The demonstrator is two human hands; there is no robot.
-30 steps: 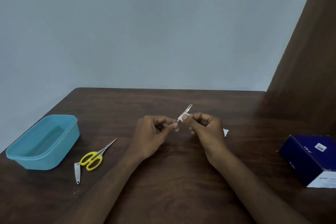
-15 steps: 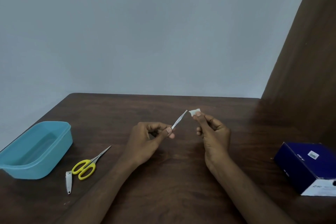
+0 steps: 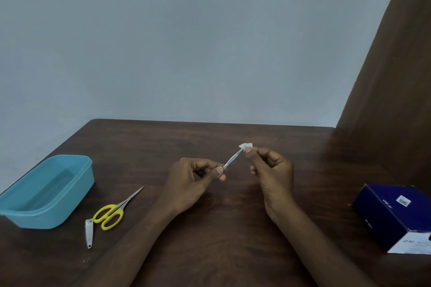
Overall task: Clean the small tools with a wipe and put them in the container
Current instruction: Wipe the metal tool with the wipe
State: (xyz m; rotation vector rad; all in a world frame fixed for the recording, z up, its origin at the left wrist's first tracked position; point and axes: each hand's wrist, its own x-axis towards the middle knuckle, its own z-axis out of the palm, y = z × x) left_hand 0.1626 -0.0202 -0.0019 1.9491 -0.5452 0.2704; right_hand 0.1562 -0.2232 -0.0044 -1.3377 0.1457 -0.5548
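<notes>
My left hand (image 3: 191, 184) pinches the lower end of thin metal tweezers (image 3: 233, 158), which slant up to the right above the table. My right hand (image 3: 271, 171) holds a small folded white wipe (image 3: 246, 146) between thumb and fingers, and the wipe touches the tweezers' tip. A blue plastic container (image 3: 46, 191) stands open at the left edge of the table. Yellow-handled scissors (image 3: 114, 211) and a metal nail clipper (image 3: 89, 232) lie on the table beside it.
A dark blue cardboard box (image 3: 394, 216) sits at the right edge of the brown wooden table (image 3: 221, 240). A dark brown panel (image 3: 391, 100) rises at the right, and a grey wall stands behind the table.
A second ago the wipe was wrapped round the tweezers near my left hand. My right hand slid it off the tip, and the wipe now touches the tip again.
</notes>
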